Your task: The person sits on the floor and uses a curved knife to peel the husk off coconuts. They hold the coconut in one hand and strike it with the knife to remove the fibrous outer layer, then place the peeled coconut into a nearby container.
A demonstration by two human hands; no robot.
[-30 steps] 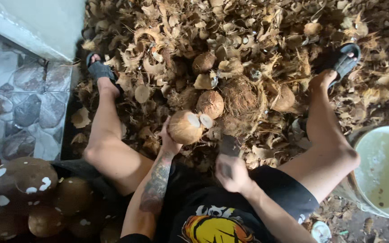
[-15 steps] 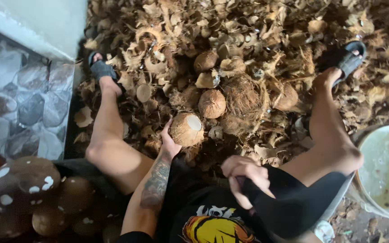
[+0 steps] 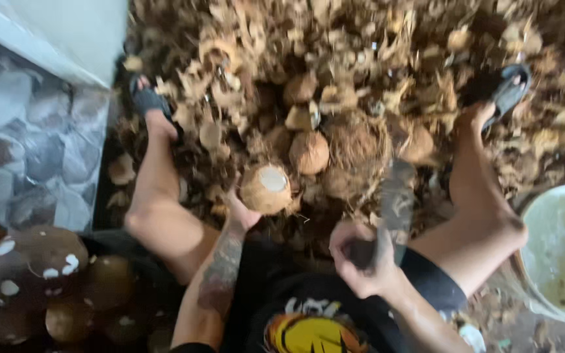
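A heap of husks [image 3: 361, 65] covers the floor between the person's legs. A white bucket [image 3: 560, 252] stands at the right. The left hand [image 3: 240, 212] cups a coconut [image 3: 266, 188] from below, cut top up. The right hand [image 3: 361, 261] is closed around a blurred knife [image 3: 397, 202], just right of the coconut.

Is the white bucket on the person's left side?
No, the white bucket stands at the person's right, beside the right knee, near the right hand that grips a blade.
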